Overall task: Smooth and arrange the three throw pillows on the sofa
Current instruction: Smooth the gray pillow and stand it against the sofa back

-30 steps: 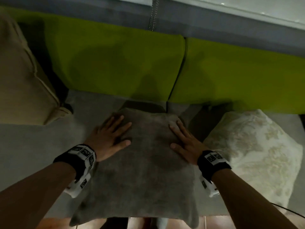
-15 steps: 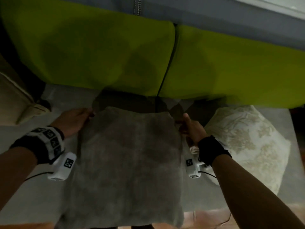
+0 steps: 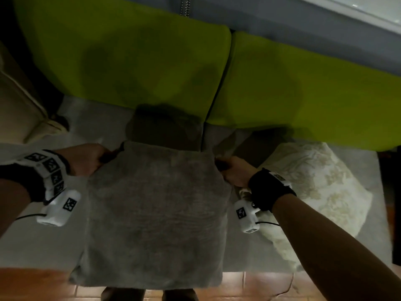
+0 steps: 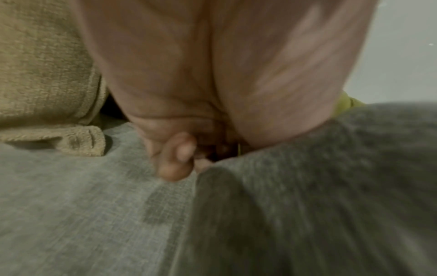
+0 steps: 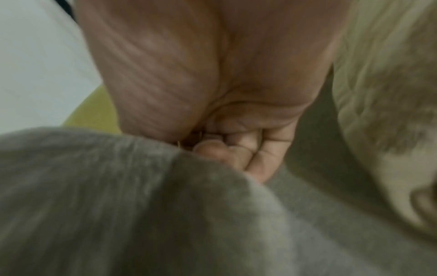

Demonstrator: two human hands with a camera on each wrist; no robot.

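The grey pillow [image 3: 154,213] lies flat on the sofa seat [image 3: 32,242], in the middle, its near edge hanging a little past the seat's front over the reddish tiled floor [image 3: 30,283]. Both hands grasp it at its far corners. The left hand [image 3: 86,158] is closed on the far left corner; in the left wrist view its fingers [image 4: 175,160] curl in against the palm with the grey fabric [image 4: 331,186] bunched up against them. The right hand [image 3: 235,171] is closed on the far right corner; in the right wrist view its fingers [image 5: 236,155] fold round the edge of the pillow [image 5: 118,196], which rises in a hump in front of them. Both wrist views are blurred.

A cream patterned pillow [image 3: 314,192] lies on the seat just to the right of the grey one, tilted so that one corner points toward the backrest; the right forearm crosses over its near left part. It also fills the right side of the right wrist view [image 5: 390,93]. A beige pillow [image 3: 19,101] stands at the far left, leaning against the end of the sofa, its lower corner resting on the seat. The left wrist view shows its coarse weave and piped edge [image 4: 42,74] close beside the hand.

Behind the pillows two lime-green back cushions [image 3: 130,61] stand side by side, the seam between them running down toward the grey pillow's far edge. Each wrist carries a black band with a white camera unit [image 3: 58,209] hanging below it.
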